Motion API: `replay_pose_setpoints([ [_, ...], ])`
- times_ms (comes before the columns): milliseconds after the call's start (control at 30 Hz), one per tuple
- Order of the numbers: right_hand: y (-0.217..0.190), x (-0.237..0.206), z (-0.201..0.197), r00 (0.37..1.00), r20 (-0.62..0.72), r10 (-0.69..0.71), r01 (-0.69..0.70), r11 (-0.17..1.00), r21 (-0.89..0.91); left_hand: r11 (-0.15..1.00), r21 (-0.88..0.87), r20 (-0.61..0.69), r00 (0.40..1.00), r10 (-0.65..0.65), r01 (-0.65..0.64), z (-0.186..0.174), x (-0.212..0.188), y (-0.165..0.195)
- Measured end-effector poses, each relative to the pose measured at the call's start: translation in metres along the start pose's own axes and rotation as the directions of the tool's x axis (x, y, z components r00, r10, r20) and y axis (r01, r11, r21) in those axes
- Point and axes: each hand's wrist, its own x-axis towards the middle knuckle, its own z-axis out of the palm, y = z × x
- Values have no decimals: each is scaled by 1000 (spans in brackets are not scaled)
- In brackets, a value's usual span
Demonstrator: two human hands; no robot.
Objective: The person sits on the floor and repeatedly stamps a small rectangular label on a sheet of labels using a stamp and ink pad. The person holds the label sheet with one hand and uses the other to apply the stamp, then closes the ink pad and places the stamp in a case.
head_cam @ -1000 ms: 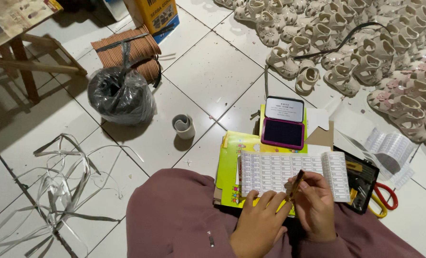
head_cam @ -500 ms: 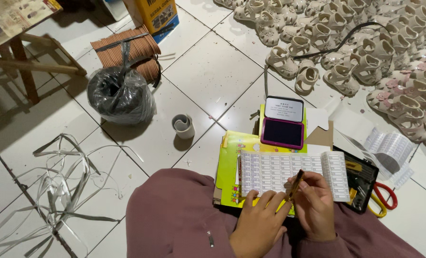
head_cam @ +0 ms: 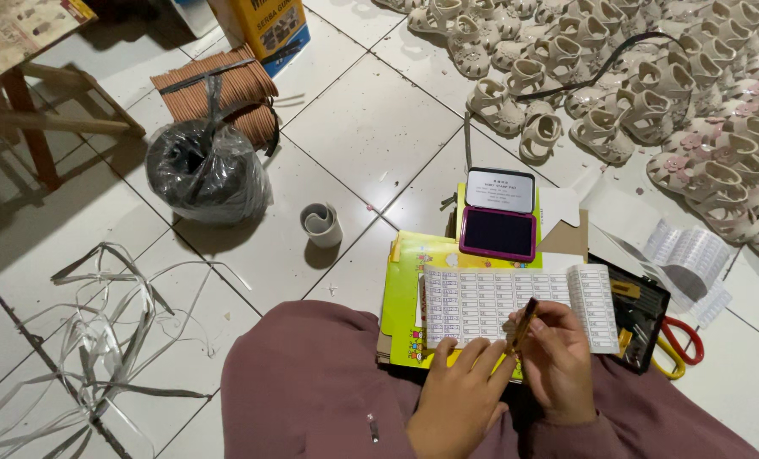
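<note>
White tiled floor (head_cam: 371, 127), right hand (head_cam: 558, 361) holding pen (head_cam: 522, 324), tip seemingly up-right

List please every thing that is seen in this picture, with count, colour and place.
label sheet: one, white, on the yellow book, under both hands
yellow book: one, on the lap
ink pad: one, purple, lid open, behind the sheet
stamp: one, brown, in the right hand
scissors: one, red and yellow handles, far right
tape roll: one, grey, floor centre
black bag: one, floor left
plastic straps: a tangle, whitish, lower left
sandals: many, cream, top right
left hand: rests on the sheet
right hand: grip shut on the stamp
</note>
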Motion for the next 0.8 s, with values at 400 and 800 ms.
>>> replay_pose_setpoints([
  [400, -67, 52, 75, 891, 348, -292, 351, -44, -935, 997, 71, -12, 1000, -29, 29, 5, -1, 4],
  [800, -38, 81, 89, 771, 568, -288, 534, -192, -823, 999, 32, 9, 1000, -23, 23, 8, 10, -1],
])
